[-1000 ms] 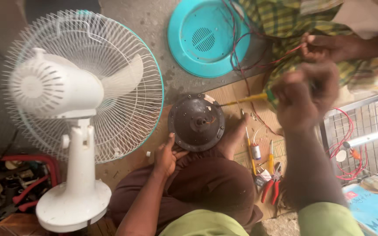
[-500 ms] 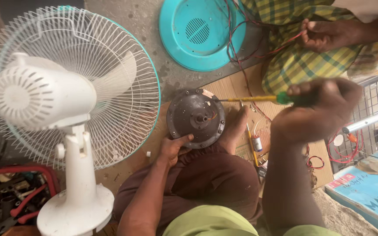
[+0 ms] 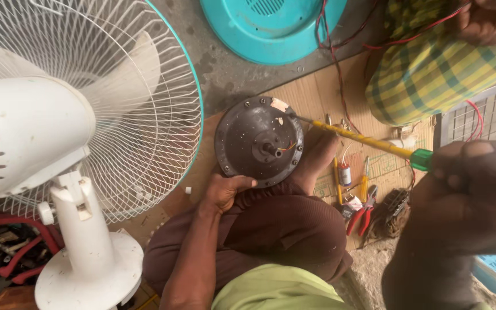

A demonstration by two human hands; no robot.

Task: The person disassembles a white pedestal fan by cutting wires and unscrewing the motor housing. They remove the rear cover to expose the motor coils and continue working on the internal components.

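One dark round fan motor housing (image 3: 259,141) lies flat on a sheet of brown cardboard (image 3: 311,97), just in front of the person's folded legs in brown cloth — its short shaft points up from the middle, small screws ring its rim, and a scrap of pale tape sits at its upper edge. The left hand (image 3: 225,192) grips the housing's lower rim, fingers curled over it. The right hand (image 3: 466,195) is wrapped tight around the green handle of a screwdriver (image 3: 363,139), whose yellow shank slants up-left until its tip touches the housing's upper right rim. Beyond the cardboard is stained grey concrete, where a teal fan cover (image 3: 271,26) rests. Red-handled pliers (image 3: 361,215) lie on the cardboard to the right. A white pedestal fan (image 3: 58,149) stands at left.
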